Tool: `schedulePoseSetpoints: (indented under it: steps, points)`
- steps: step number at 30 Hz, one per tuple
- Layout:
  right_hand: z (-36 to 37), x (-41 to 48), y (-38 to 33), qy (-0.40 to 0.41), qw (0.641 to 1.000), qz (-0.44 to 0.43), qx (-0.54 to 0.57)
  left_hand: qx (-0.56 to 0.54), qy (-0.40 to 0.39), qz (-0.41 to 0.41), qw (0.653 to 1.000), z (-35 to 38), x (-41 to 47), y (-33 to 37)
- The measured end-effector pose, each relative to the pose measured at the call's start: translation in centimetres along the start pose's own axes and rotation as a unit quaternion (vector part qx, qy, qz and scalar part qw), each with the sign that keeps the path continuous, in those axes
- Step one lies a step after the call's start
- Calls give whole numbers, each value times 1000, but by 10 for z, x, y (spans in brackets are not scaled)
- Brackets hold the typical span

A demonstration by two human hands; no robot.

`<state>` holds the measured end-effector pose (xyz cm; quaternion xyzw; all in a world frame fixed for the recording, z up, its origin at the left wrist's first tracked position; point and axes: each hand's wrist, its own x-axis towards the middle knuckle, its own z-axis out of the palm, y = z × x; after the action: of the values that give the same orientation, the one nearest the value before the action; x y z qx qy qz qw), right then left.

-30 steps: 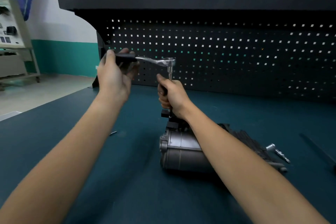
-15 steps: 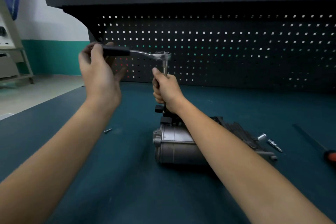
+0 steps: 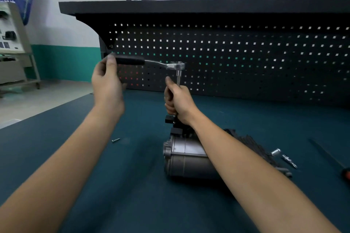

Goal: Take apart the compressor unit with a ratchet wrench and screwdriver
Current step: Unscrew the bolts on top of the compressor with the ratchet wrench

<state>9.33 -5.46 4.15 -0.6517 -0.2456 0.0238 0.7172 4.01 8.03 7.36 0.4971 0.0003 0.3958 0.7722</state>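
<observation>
Just below frame centre, the compressor unit [image 3: 186,159] is lying on the green bench mat [image 3: 132,185], directly under the right hand [image 3: 180,102], which is gripping the upright extension bar [image 3: 178,79]. The ratchet wrench [image 3: 161,63] is reaching level toward frame left, where the raised left hand [image 3: 108,81] is holding the tip of its black handle.

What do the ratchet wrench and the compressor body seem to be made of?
Ratchet wrench: head and shank look like polished chromed steel, by bright glints; its handle is matte black, probably rubber or plastic. Compressor body: dull grey metal, perhaps cast aluminium, with soft sheen.
</observation>
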Motion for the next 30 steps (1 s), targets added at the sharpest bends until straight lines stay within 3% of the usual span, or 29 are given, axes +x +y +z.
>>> schedulePoseSetpoints:
  steps: [3, 6, 12, 15, 18, 20, 23, 25, 27, 30]
  points:
    - [3, 1, 2, -22, 999, -10, -27, -51, -47, -136, 988, 18, 37, -14]
    - [1, 3, 2, -14, 1000, -1, -3, -66, -88, -153, 982, 28, 41, -17]
    - [3, 2, 5, 14, 1000, -16, -10, -61, -42, 21, 997, 5, -5, 4]
    - [4, 3, 3, 20, 999, -10, -22, -95, -101, 92, 986, -8, -46, 13]
    - [7, 2, 5, 31, 999, -19, -39, -84, -206, 191, 956, -12, -87, 12]
    - [9, 0, 7, 34, 998, -36, -42, -4, -259, 310, 915, -13, -103, 9]
    - [8, 0, 6, 28, 998, -32, -50, 73, -232, 392, 887, -10, -96, 10]
    - [5, 2, 6, 23, 999, -10, -43, 70, -187, 362, 911, -6, -77, 12]
    - [1, 4, 6, 14, 1000, 5, -6, 57, -99, 280, 953, -2, -50, 11]
    - [-1, 4, 7, 2, 1000, 2, 14, 7, -4, 48, 999, 8, 12, 3]
